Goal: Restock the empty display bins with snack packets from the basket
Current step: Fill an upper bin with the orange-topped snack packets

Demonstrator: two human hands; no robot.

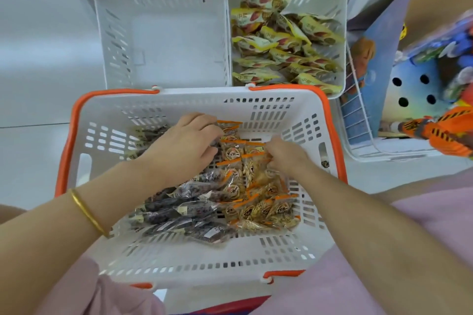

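Observation:
A white basket (pixel 179 261) with orange handles sits in front of me, holding several dark snack packets (pixel 179 210) on its left side and several orange-trimmed packets (pixel 258 207) on its right. Both hands are inside it. My left hand (pixel 186 146) lies over the far packets with fingers curled onto the orange-trimmed ones. My right hand (pixel 284 155) pinches orange-trimmed packets. Behind the basket stand two white display bins: the left bin (pixel 163 41) is empty, the right bin (pixel 340 33) holds several yellow packets (pixel 281 43).
A wire rack (pixel 358 125) stands to the right with a blue illustrated carton (pixel 378 64) and colourful toys in it. More white bins sit along the top edge. Pale floor lies to the left. My pink clothing fills the lower corners.

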